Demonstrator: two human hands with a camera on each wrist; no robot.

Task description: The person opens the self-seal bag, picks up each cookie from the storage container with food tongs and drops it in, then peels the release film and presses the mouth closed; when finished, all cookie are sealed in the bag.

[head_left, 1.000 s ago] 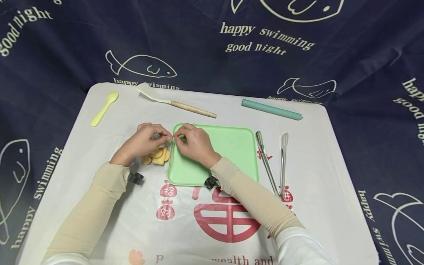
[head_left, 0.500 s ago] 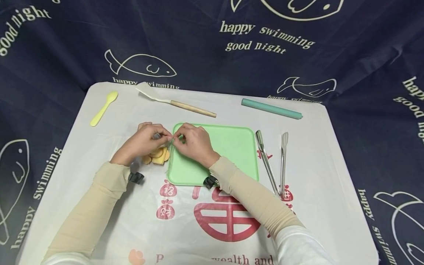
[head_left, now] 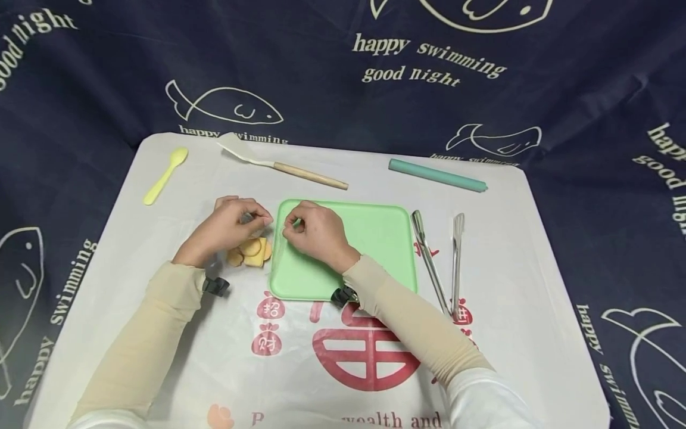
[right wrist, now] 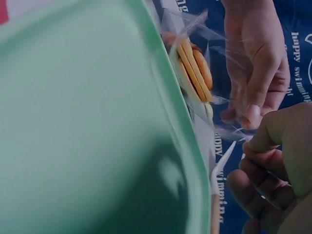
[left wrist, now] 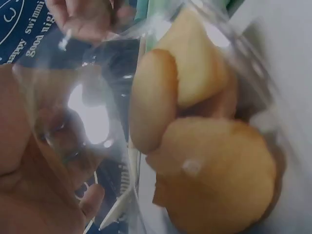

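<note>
A clear plastic bag [left wrist: 90, 114] holds several flat, golden pieces that look like toy bread or biscuit slices [head_left: 250, 252]. It lies just left of the light green tray [head_left: 370, 250]. My left hand [head_left: 230, 223] is over the bag and pinches its upper edge between thumb and fingers, as the right wrist view shows. Across the tray's left end, my right hand [head_left: 318, 235] has thumb and forefinger pressed together at the same edge of the bag. A small gap separates the two hands. In the left wrist view the slices overlap inside the film.
Metal tongs [head_left: 454, 268] lie right of the tray. Toward the back are a teal stick [head_left: 436, 175], a white spatula with a wooden handle [head_left: 311, 175] and a yellow spoon [head_left: 165, 177]. A dark blue printed cloth [head_left: 321, 71] hangs behind the white table [head_left: 514, 357].
My hands, whose fingertips met at the tray's left edge, have drawn slightly apart, the left hand to the left and the right hand a little to the right. The tray stays in place.
</note>
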